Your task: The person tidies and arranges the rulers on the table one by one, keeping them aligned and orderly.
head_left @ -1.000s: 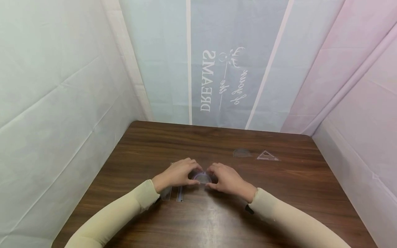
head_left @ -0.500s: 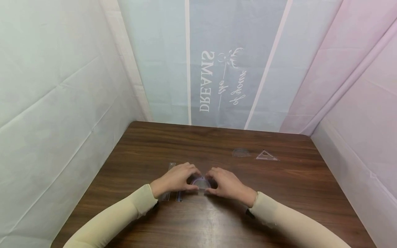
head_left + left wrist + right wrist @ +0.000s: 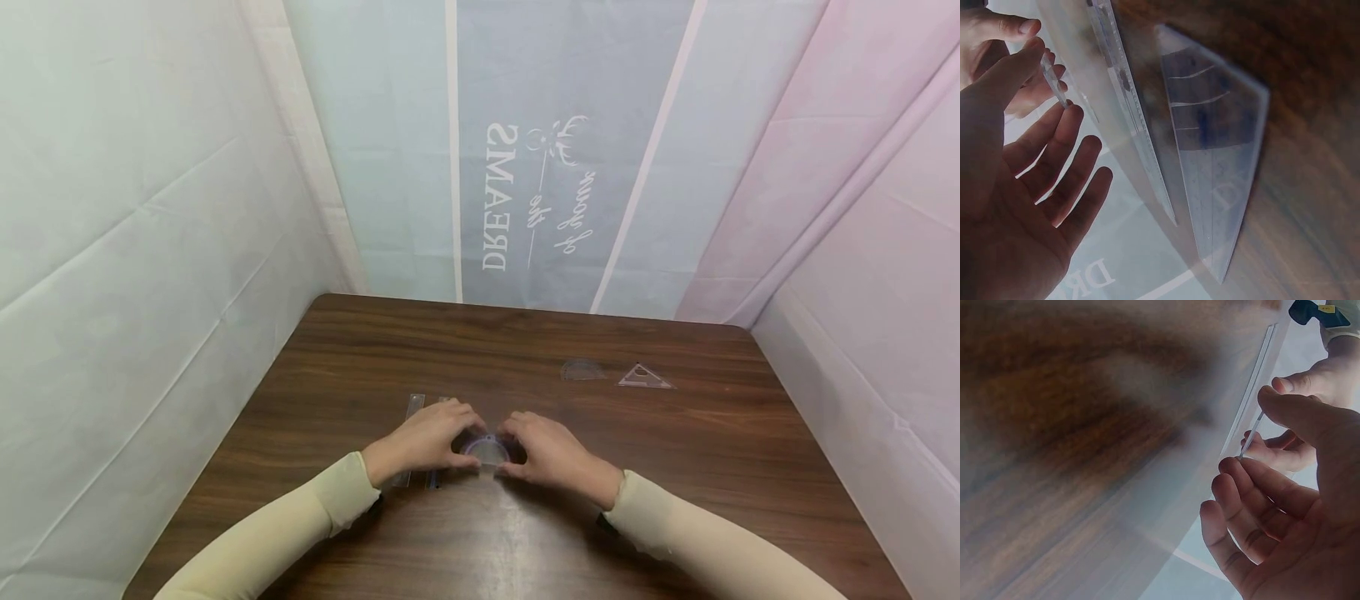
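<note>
- Three cloth walls surround the scene: pale left (image 3: 150,267), pinkish right (image 3: 862,292), and a striped back one (image 3: 412,150) with white lettering.
- One dark wood-grain worktop (image 3: 675,458) spreads below them.
- Two pale sleeves (image 3: 277,525) reach over it from the near edge.
- The left hand (image 3: 429,437) and right hand (image 3: 557,450) face each other; each grips one side of the same clear piece between thumb and forefinger, its other fingers loosely bent and spread.
- Two clear rulers (image 3: 415,406) lie side by side, partly hidden beneath the left hand and forearm.
- A clear set square (image 3: 643,377) lies flat on the far right part.
- A clear protractor (image 3: 581,370) lies just left of it.
- The held protractor (image 3: 487,452), purple-tinged along its arc, sits between the two hands, curve away from the person; whether it touches the worktop, I cannot tell.
- A dark wrist device (image 3: 1319,314) with a yellow label shows at the left cuff.
</note>
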A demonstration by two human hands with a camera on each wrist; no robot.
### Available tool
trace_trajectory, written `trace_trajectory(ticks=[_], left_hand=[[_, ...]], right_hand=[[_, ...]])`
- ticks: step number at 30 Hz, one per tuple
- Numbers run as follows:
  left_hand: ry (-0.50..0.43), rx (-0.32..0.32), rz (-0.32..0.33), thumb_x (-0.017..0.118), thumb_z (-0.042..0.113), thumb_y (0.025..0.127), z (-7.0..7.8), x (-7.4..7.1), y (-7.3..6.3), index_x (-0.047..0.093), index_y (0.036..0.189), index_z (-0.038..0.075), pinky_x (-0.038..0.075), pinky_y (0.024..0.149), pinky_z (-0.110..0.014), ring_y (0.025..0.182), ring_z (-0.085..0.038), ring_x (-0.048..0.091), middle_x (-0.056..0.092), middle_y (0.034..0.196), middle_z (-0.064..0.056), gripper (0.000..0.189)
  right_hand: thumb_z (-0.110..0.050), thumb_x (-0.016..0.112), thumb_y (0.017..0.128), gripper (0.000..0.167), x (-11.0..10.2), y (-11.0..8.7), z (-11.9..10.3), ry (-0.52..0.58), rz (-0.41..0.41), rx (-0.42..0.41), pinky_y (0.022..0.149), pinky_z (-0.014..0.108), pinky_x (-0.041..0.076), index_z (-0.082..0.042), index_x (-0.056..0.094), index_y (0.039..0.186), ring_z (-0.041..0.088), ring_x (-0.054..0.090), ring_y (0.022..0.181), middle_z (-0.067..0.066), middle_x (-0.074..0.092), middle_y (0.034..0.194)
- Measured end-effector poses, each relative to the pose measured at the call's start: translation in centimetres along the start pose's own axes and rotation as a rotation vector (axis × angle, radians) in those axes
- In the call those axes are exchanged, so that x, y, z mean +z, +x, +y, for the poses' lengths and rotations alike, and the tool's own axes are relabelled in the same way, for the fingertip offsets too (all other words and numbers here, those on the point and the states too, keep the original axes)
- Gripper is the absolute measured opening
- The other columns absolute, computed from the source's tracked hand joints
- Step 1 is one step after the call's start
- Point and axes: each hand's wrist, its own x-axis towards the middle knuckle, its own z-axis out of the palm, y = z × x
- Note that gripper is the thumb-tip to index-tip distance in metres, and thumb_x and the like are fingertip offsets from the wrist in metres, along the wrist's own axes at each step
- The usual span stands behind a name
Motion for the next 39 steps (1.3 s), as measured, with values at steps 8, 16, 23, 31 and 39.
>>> trace_trajectory(ticks=[8, 16, 23, 31, 39], left_hand=[[0.005, 0.016, -0.015, 0.087, 0.050, 0.089, 0.1, 0.4, -0.3, 0.073, 0.126, 0.017, 0.055, 0.096, -0.031, 0.110, -0.011, 0.063, 0.072, 0.116, 0.007, 0.052], [0.024, 0.028, -0.010, 0.088, 0.052, 0.088, 0.2, 0.8, -0.5, 0.074, 0.125, 0.017, 0.054, 0.097, -0.031, 0.112, -0.012, 0.063, 0.072, 0.116, 0.007, 0.052], [0.050, 0.046, -0.017, 0.088, 0.053, 0.088, 0.6, 1.0, -0.7, 0.074, 0.125, 0.017, 0.054, 0.094, -0.029, 0.109, -0.011, 0.063, 0.072, 0.115, 0.007, 0.053], [0.070, 0.044, -0.019, 0.087, 0.055, 0.088, 0.9, 1.2, -1.0, 0.074, 0.126, 0.020, 0.054, 0.096, -0.031, 0.112, -0.011, 0.062, 0.072, 0.119, 0.008, 0.053], [0.065, 0.033, -0.036, 0.087, 0.055, 0.088, 1.0, 1.4, -1.1, 0.074, 0.126, 0.021, 0.054, 0.096, -0.031, 0.113, -0.011, 0.062, 0.072, 0.119, 0.009, 0.053]], right_hand=[[-0.043, 0.092, 0.086, 0.042, 0.4, -0.4, -0.1, 0.024, -0.005, -0.014, 0.071, 0.026, 0.051, -0.016, 0.073, 0.113, 0.004, 0.055, 0.084, -0.009, 0.064, 0.100], [-0.042, 0.092, 0.086, 0.044, 0.6, -0.7, -0.3, 0.025, 0.003, -0.025, 0.071, 0.026, 0.052, -0.015, 0.075, 0.115, 0.005, 0.056, 0.085, -0.007, 0.066, 0.102], [-0.043, 0.092, 0.085, 0.042, 1.1, -1.0, -0.2, 0.030, -0.018, -0.018, 0.071, 0.026, 0.052, -0.017, 0.073, 0.112, 0.003, 0.055, 0.084, -0.007, 0.065, 0.101], [-0.043, 0.092, 0.086, 0.041, 1.3, -1.2, -0.4, 0.013, -0.012, -0.042, 0.071, 0.026, 0.052, -0.017, 0.073, 0.111, 0.003, 0.054, 0.084, -0.007, 0.065, 0.101], [-0.044, 0.092, 0.086, 0.044, 1.5, -1.3, -0.6, -0.005, -0.018, -0.042, 0.077, 0.030, 0.056, -0.014, 0.074, 0.114, 0.006, 0.057, 0.089, -0.004, 0.065, 0.105]])
